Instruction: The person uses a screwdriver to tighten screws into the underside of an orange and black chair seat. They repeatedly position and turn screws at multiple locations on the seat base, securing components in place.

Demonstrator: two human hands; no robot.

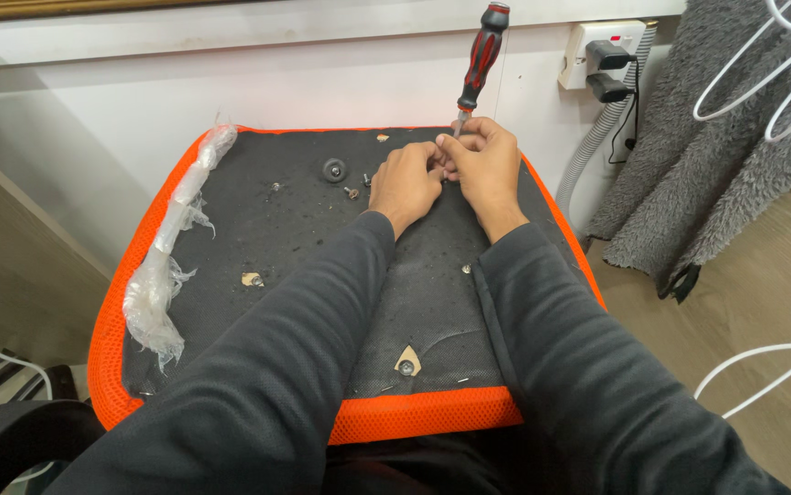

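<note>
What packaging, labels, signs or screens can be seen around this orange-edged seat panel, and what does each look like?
Clear plastic wrap: crumpled, see-through, lying in a long strip along the left edge of the black seat panel.
Wall socket: white, rectangular, top right on the wall, with a small red mark and two black plugs.
No labels, signs or screens show.

One screwdriver (480,57), two hands (446,174)

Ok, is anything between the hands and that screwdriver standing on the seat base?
Nothing visible. Both hands meet at the foot of the screwdriver: the right hand is closed around its shaft, and the left hand presses in beside it. The loose washer and screws lie off to the left.
</note>
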